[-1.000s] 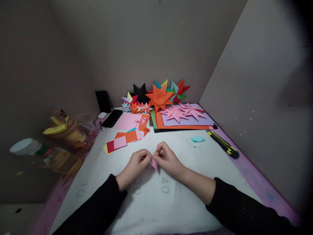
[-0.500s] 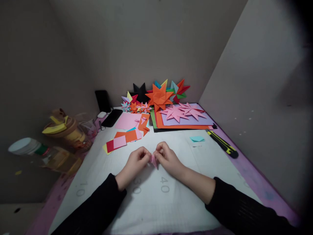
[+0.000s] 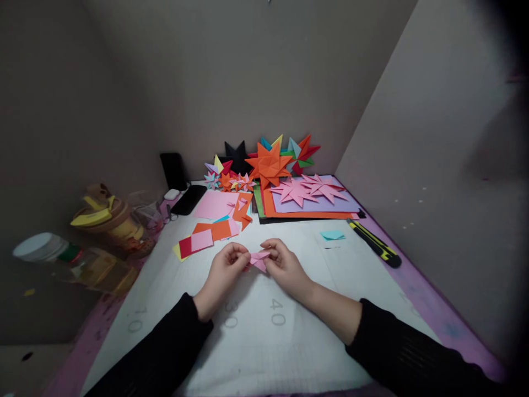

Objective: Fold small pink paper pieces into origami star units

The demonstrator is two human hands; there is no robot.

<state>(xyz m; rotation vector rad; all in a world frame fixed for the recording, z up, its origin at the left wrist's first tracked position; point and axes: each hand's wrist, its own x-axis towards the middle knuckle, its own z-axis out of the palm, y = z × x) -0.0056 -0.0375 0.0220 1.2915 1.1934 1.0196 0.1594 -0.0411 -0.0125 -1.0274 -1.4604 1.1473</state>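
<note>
Between my hands, over the middle of the white table cover, is a small folded piece of pink paper (image 3: 259, 261). My left hand (image 3: 227, 270) pinches its left end between thumb and fingers. The right end is pinched by my right hand (image 3: 285, 266). The paper's lower edge comes to a point, and my fingertips hide its two ends. To the right lies a small folded piece of light blue paper (image 3: 333, 235), apart from both hands.
Loose paper squares (image 3: 201, 240) lie at the left. Behind stand folded paper stars (image 3: 269, 164), with pink stars (image 3: 294, 191) on stacked coloured sheets (image 3: 314, 215). A utility knife (image 3: 375, 244) lies right. A phone (image 3: 189, 199), bottle (image 3: 74, 262) and cup (image 3: 111, 220) are at left.
The pink paper has turned from a narrow shape hanging downward to a wider one stretched between both hands. My left hand has risen slightly. Both hands keep their pinch.
</note>
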